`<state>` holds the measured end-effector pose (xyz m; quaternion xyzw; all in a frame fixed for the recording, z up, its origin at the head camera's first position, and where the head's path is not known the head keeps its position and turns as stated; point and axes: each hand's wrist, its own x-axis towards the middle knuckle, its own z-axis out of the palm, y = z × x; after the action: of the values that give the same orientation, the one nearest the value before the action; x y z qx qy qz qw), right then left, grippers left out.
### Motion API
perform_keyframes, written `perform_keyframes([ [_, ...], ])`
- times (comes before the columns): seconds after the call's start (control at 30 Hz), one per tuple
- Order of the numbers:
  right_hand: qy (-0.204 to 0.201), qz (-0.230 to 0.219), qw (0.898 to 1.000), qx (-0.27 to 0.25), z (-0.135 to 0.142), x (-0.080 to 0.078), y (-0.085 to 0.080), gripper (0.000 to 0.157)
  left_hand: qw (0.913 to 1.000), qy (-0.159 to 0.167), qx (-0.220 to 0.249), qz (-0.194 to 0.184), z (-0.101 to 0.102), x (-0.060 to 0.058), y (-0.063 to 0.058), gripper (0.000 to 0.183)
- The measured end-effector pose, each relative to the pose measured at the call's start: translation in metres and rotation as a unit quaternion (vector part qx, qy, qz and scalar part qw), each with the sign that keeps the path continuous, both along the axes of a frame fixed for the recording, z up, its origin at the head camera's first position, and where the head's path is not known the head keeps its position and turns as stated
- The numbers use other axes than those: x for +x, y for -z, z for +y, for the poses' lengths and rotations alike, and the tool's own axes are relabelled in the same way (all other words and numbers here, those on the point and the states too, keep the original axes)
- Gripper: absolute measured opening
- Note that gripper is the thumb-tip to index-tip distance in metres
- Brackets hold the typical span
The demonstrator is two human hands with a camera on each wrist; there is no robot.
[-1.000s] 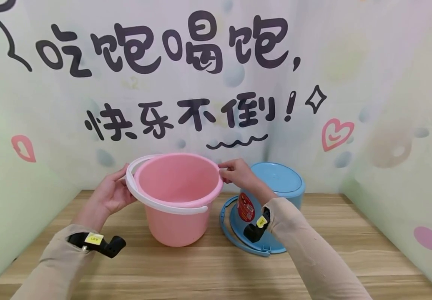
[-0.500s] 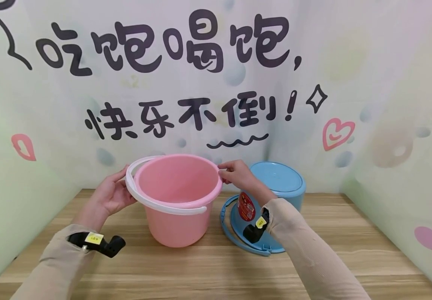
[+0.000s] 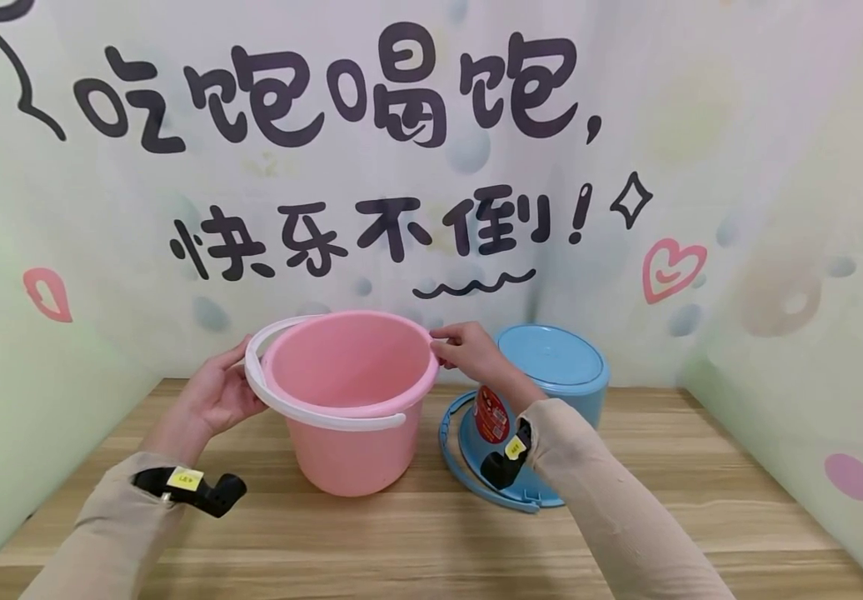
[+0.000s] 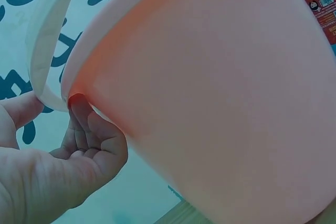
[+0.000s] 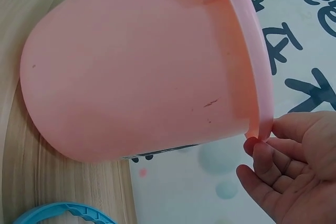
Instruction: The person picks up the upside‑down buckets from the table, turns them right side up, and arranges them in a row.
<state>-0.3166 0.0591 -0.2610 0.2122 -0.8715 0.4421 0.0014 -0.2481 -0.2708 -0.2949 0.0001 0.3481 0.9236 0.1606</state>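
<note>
A pink bucket [image 3: 356, 450] with a white handle [image 3: 326, 417] stands mouth up in the head view, leaning slightly toward me. My left hand [image 3: 214, 396] grips its left rim; in the left wrist view its fingers [image 4: 100, 135] curl under the rim and the thumb touches the handle. On the opposite side my right hand [image 3: 471, 348] pinches the rim. The right wrist view shows thumb and index finger meeting at the rim, with the other fingers of the right hand [image 5: 299, 166] loosely bent. The bucket's far side is hidden.
A blue bucket [image 3: 551, 358] stands upside down to the right, behind my right forearm, bearing a red label [image 3: 491, 415]. Its blue handle [image 3: 469, 483] lies on the wooden table [image 3: 371, 550]. A printed curtain [image 3: 401, 175] hangs close behind both buckets.
The pink bucket has shifted slightly left, and both hands have moved with it, keeping their hold on the rim. The blue bucket stays where it was.
</note>
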Motion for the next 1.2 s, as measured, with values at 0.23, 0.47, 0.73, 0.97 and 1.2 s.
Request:
perform_keyframes([
  [0.23,0.001,-0.001,1.000,0.000,0.000,0.001,0.001,0.031,0.9998,0.006,-0.017,0.006,-0.001,0.000,0.002,0.034],
  [0.47,-0.003,0.000,1.000,-0.006,0.000,0.002,0.001,0.031,0.9997,0.002,-0.024,0.006,-0.003,0.001,0.005,0.031],
  [0.73,-0.006,0.003,1.000,-0.003,0.000,0.003,0.001,0.030,0.9988,-0.004,-0.043,0.022,-0.007,0.002,0.010,0.029],
  [0.97,-0.008,0.009,1.000,0.004,0.001,0.002,0.002,0.031,0.9983,-0.007,-0.051,0.029,-0.009,0.001,0.017,0.029],
  [1.2,-0.010,0.011,1.000,-0.001,0.002,0.003,0.003,0.031,0.9973,0.007,-0.061,0.040,-0.011,0.001,0.030,0.033],
])
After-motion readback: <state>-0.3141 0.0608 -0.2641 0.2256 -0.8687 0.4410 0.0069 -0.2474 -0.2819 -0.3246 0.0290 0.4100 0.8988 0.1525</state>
